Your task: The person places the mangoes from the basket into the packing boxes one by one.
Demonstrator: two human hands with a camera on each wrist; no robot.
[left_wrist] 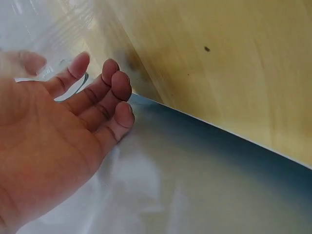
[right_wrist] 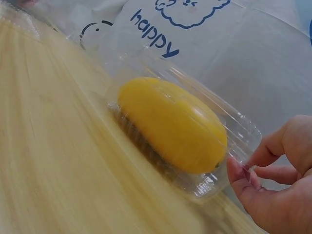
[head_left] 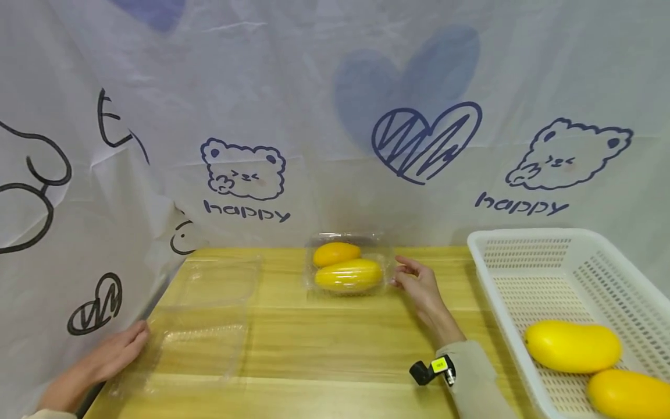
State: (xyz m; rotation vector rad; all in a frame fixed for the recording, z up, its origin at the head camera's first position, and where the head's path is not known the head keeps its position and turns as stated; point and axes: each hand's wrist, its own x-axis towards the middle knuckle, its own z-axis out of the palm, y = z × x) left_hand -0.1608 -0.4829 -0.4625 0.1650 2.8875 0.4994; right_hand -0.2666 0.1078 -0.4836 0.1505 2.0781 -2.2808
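At the back of the table stands a lidded clear plastic box (head_left: pixel 373 244) with two yellow oval melons, one melon (head_left: pixel 337 254) behind the other (head_left: pixel 349 276). My right hand (head_left: pixel 421 289) pinches the right edge of this box between thumb and fingers, which the right wrist view shows close up beside the melon (right_wrist: pixel 170 124). At the table's left edge, my left hand (head_left: pixel 117 352) lies next to an open, empty clear plastic clamshell (head_left: pixel 201 349). Its fingers are loosely bent with nothing in them in the left wrist view; whether they touch the plastic, I cannot tell.
A white slotted basket (head_left: pixel 523 273) stands on the right with more yellow melons, one melon (head_left: pixel 573 347) near its middle. White printed cloth (head_left: pixel 314 116) hangs behind and along the left of the wooden table (head_left: pixel 314 349).
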